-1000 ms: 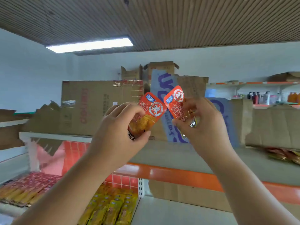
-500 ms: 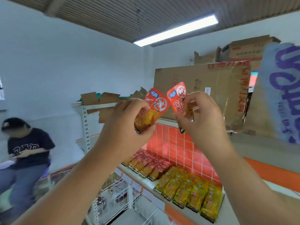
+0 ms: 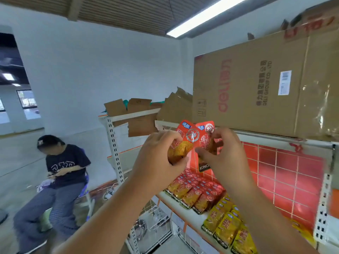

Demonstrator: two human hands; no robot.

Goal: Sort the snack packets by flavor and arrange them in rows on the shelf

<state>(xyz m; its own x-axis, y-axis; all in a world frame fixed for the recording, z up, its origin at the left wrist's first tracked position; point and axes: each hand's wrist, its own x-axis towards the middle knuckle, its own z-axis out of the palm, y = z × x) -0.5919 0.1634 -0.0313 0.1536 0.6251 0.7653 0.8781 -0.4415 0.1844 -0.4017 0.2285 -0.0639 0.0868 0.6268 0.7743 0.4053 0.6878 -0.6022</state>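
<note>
Left grip [image 3: 157, 157] clasps a red packet [image 3: 187, 136]; right grip [image 3: 227, 156] pinches a second packet [image 3: 205, 132], edges touching. Rows [image 3: 198, 191] lie on the shelf [image 3: 185, 212] at five o'clock.

One left hand [image 3: 156, 158], one right hand [image 3: 227, 158], two held packets, a left packet [image 3: 187, 138] and a right packet [image 3: 205, 132], one block of shelved red packets [image 3: 198, 191], one of yellow packets [image 3: 227, 224], one seated person [image 3: 62, 171], one large cardboard box [image 3: 256, 85], one ceiling light [image 3: 207, 14].

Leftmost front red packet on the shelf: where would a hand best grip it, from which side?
Probably pinch its black bottom seam from the front: the red packet lies flat, that seam free at the shelf edge, neighbours crowding its top and right.
</note>
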